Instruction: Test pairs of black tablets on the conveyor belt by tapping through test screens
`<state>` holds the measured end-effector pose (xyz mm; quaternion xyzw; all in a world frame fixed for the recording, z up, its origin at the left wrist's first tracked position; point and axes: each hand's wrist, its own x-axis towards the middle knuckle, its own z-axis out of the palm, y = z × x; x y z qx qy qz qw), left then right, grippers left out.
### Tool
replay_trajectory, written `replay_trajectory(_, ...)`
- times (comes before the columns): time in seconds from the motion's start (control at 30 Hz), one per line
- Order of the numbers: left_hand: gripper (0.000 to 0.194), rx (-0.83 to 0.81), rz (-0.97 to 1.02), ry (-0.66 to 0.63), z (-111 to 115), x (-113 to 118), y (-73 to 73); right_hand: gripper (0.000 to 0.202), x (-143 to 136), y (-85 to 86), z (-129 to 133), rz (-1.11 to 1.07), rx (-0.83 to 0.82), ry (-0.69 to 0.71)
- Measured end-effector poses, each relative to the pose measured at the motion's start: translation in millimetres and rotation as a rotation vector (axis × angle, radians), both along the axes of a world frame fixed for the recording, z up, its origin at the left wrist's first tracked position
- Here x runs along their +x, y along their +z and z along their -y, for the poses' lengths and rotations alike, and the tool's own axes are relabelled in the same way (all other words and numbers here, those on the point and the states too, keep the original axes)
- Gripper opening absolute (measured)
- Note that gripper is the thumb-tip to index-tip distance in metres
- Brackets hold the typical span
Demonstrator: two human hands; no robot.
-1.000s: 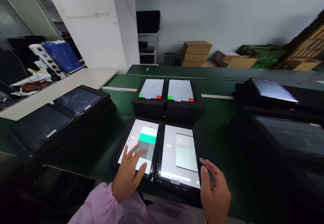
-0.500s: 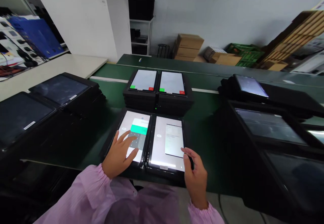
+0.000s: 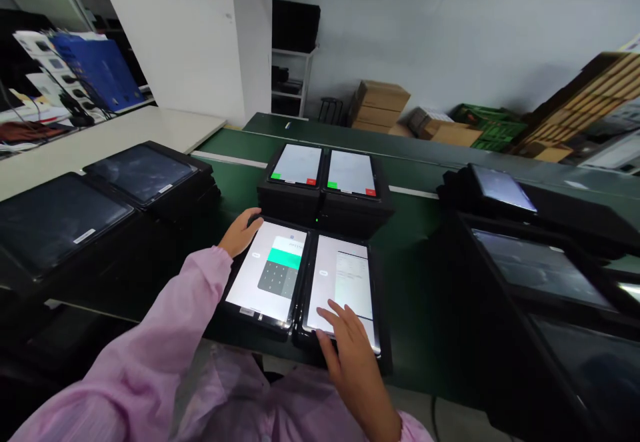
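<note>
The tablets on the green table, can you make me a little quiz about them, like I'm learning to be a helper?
1. Fill in the missing word: the back left tablet shows a green patch and a ____ patch.
2. True or false: the left hand is at the far left corner of the front left tablet.
3. Which tablet is the right hand over?
a) the back left tablet
b) the front right tablet
c) the front left tablet

Key: 1 red; 2 true; 3 b.

Print on tablets [image 3: 279, 278] and cartons [image 3: 383, 98] is too small to read.
</note>
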<state>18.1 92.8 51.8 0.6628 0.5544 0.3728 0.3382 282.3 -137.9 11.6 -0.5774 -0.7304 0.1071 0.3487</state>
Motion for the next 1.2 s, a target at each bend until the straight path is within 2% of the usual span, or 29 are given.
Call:
replay_trajectory(0.1, 0.043, -0.052, 0.089, -0.031, -38.4, -1.1, -17.8, 0.033, 11.8, 2.6, 3.1, -0.084, -0.030, -0.102)
replay_trajectory(0.17, 0.044, -0.065, 0.148, -0.057, -50.7, -2.2, -28.3, 0.036, 22.8, 5.4, 7.3, -0.167, -0.059, -0.220)
replay_trajectory(0.27, 0.044, -0.058, 0.208, -0.068, -54.6, -4.7, -37.1, 0.041, 34.9, 9.7, 13.4, -0.283, -0.161, -0.376)
replay_trajectory(0.37, 0.041, -0.060, 0.249, -0.064, -52.0, -6.7, -39.5, 0.042, 36.3, 10.7, 16.5, -0.381, -0.200, -0.443)
replay_trajectory(0.43, 0.040, -0.071, 0.278, -0.056, -50.6, -7.4, -40.4, 0.038, 32.4, 8.2, 16.7, -0.399, -0.174, -0.411)
replay_trajectory(0.5, 0.039, -0.091, 0.309, -0.042, -50.1, -7.7, -41.9, 0.034, 26.5, 4.5, 16.0, -0.370, -0.144, -0.312)
replay_trajectory(0.6, 0.040, -0.122, 0.344, -0.005, -50.0, -9.4, -46.3, 0.030, 16.5, 0.8, 14.7, -0.271, -0.111, -0.162)
replay_trajectory(0.7, 0.042, -0.149, 0.358, 0.047, -50.6, -13.3, -53.2, 0.030, 5.5, 2.2, 14.6, -0.166, -0.071, -0.071)
replay_trajectory(0.83, 0.045, -0.191, 0.383, 0.087, -53.1, -17.1, -61.9, 0.033, -6.0, 7.2, 15.6, -0.047, -0.072, 0.006)
replay_trajectory(0.9, 0.047, -0.202, 0.399, 0.095, -54.2, -17.0, -63.6, 0.031, -5.2, 10.2, 15.6, -0.051, -0.089, -0.005)
replay_trajectory(0.97, 0.048, -0.203, 0.409, 0.105, -54.5, -16.4, -63.4, 0.031, 2.0, 13.5, 14.0, -0.142, -0.084, -0.084)
replay_trajectory(1.13, 0.045, -0.175, 0.402, 0.131, -53.2, -16.5, -61.7, 0.036, 32.7, 16.5, -2.2, -0.487, -0.110, -0.463)
replay_trajectory(1.2, 0.045, -0.171, 0.395, 0.139, -52.9, -17.1, -61.9, 0.037, 40.1, 13.3, -10.6, -0.571, -0.093, -0.548)
